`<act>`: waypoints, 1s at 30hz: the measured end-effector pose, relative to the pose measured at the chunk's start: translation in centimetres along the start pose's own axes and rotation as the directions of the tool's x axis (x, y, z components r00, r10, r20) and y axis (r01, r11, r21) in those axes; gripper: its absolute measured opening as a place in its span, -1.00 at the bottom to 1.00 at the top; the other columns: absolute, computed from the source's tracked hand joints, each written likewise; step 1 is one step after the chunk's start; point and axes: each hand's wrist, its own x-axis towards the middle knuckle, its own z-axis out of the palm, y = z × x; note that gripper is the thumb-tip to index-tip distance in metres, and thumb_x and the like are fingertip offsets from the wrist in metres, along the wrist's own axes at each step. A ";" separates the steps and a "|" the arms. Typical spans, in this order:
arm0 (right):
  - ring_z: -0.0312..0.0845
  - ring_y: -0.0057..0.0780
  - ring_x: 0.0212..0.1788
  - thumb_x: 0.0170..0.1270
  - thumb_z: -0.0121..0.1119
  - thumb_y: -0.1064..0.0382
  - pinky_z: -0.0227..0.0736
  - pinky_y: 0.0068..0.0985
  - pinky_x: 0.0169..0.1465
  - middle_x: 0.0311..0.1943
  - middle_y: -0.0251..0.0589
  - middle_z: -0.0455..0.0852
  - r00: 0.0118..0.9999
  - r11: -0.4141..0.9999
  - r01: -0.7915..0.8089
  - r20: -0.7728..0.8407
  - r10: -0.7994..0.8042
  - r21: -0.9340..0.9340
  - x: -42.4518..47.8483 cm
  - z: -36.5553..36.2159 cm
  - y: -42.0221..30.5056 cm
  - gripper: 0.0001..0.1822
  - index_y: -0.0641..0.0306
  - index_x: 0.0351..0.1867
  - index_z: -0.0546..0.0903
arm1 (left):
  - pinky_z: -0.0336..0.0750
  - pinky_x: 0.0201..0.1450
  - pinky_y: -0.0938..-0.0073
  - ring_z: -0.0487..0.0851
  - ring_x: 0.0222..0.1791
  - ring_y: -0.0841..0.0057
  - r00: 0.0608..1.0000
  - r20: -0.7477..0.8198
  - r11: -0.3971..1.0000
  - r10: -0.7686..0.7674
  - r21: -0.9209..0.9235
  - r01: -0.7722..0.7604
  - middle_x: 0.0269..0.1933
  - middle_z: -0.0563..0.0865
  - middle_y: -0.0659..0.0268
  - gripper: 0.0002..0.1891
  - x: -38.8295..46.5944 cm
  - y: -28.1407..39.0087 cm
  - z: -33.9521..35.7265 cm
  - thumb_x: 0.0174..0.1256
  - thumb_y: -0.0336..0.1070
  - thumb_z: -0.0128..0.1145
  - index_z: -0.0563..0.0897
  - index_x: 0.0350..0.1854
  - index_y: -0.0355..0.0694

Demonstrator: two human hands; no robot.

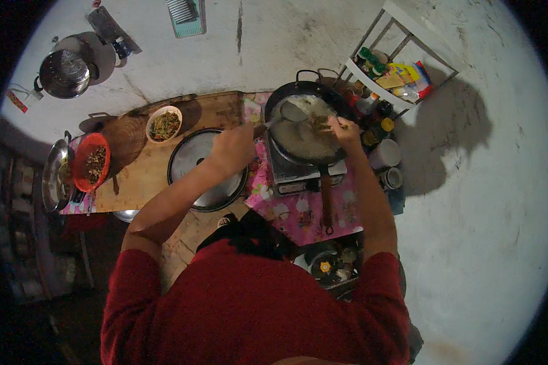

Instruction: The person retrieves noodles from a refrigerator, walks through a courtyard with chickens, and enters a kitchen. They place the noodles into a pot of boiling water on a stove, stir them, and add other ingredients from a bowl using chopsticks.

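Note:
My left hand (234, 148) grips the handle of a metal ladle (293, 111), whose round head is over the near-left part of the wok's contents. A black wok (272, 98) with a long wooden handle sits on a portable stove (308, 178) and holds cloudy, pale liquid. My right hand (346, 133) is over the wok's right side, fingers closed around a small brownish, stringy object (320, 124). Blur hides what exactly it is. A round metal lid (201, 196) with a dark rim lies under my left forearm.
A bowl of shredded food (163, 124) and a red basket of chopped pieces (92, 162) stand on the wooden board (134, 175), left. Beside the basket is a steel basin (50, 178). Bottles (383, 108) and jars crowd the wok's right side, below a white corner rack (376, 86).

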 end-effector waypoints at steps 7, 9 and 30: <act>0.49 -0.69 -0.52 0.28 0.18 0.13 0.41 -0.62 -0.40 -0.58 -0.34 0.64 0.966 0.944 -0.256 0.103 0.239 0.209 0.4 -0.2 -2.4 -0.72 0.35 -0.42 0.65 | 0.60 -0.36 0.12 0.70 -0.37 0.04 0.995 -0.094 1.000 0.028 -0.002 -0.029 -0.38 0.70 0.01 -0.80 -0.2 -1.2 0.2 0.16 -0.35 -0.02 0.49 -0.18 -0.29; 0.45 -0.71 -0.53 0.28 0.18 0.12 0.39 -0.61 -0.43 -0.60 -0.33 0.62 0.982 0.973 -0.187 0.061 0.181 0.134 -0.1 0.7 -2.3 -0.69 0.35 -0.47 0.62 | 0.60 -0.36 0.11 0.70 -0.37 0.04 0.995 -0.092 0.999 0.043 -0.003 -0.044 -0.39 0.70 0.01 -0.81 0.0 -1.1 0.0 0.16 -0.35 -0.02 0.48 -0.20 -0.29; 0.66 -0.42 -0.44 0.31 0.13 -0.02 0.64 -0.47 -0.35 -0.41 -0.15 0.68 0.918 0.815 -0.393 0.122 0.379 0.426 3.4 4.3 -2.4 -0.56 0.44 -0.21 0.63 | 0.60 -0.33 0.14 0.71 -0.35 0.09 0.996 -0.052 0.996 0.067 0.056 -0.064 -0.36 0.70 0.04 -0.85 -1.2 -1.9 -2.0 0.15 -0.37 0.00 0.48 -0.24 -0.26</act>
